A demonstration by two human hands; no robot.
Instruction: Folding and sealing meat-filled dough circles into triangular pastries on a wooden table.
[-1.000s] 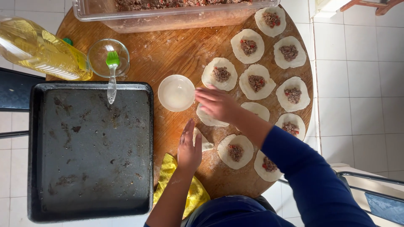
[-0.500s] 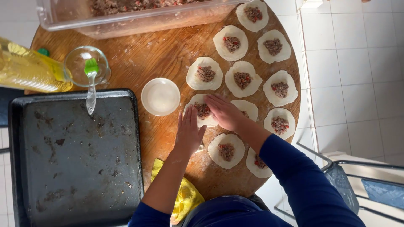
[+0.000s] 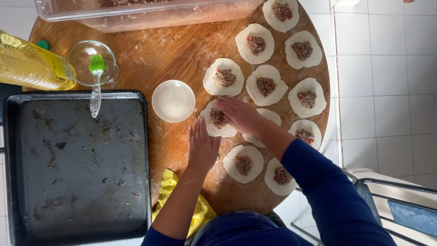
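Several round dough discs topped with minced meat lie on a round wooden board (image 3: 150, 68). My right hand (image 3: 241, 116) rests flat over the near edge of one filled disc (image 3: 217, 119) in the middle of the board. My left hand (image 3: 201, 146) lies beside that disc with fingers straight and together, touching the board at the disc's lower left rim. Neither hand grips anything. Another filled disc (image 3: 244, 163) sits just right of my left wrist.
A small white bowl (image 3: 173, 100) stands left of my hands. A dark baking tray (image 3: 75, 168) lies at the left. A glass bowl with a green brush (image 3: 93, 68), an oil bottle (image 3: 29, 64) and a clear tub of meat (image 3: 150, 13) sit farther away. A yellow cloth (image 3: 170, 187) lies under my left forearm.
My left hand has moved up to the disc's edge, and my right hand has settled lower over the same disc. The view has shifted closer.
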